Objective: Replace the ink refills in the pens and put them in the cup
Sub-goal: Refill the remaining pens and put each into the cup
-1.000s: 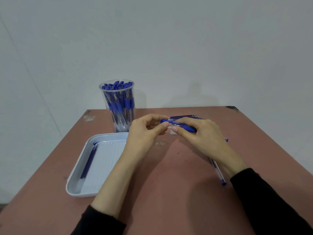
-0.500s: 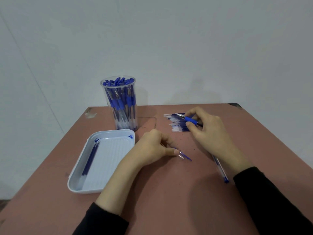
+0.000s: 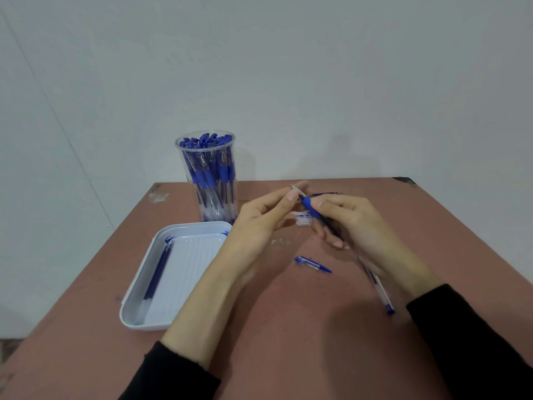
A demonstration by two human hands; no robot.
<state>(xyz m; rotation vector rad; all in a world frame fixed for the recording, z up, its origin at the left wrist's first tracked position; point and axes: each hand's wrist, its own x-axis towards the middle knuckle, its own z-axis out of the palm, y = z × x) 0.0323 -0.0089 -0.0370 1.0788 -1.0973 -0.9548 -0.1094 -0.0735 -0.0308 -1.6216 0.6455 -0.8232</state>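
Observation:
My right hand (image 3: 354, 223) grips an uncapped blue pen (image 3: 310, 207) by its blue grip and barrel, tip pointing up and left. My left hand (image 3: 259, 223) pinches the pen's metal tip between thumb and forefinger. The pen's cap (image 3: 312, 264) lies on the table just below my hands. A clear cup (image 3: 209, 180) packed with several blue pens stands at the back left. A pile of refills (image 3: 303, 219) lies behind my hands, mostly hidden. Another pen (image 3: 379, 293) lies under my right wrist.
A white tray (image 3: 138, 310) at the left holds two used blue refills (image 3: 157, 274). The brown table (image 3: 288, 342) ends at a pale wall behind and drops off at the left and right edges. Small debris (image 3: 277, 241) lies near my left hand.
My left hand let go of the cap on the table and rose to the pen's tip. My right hand lifted the pen off the refill pile toward the middle.

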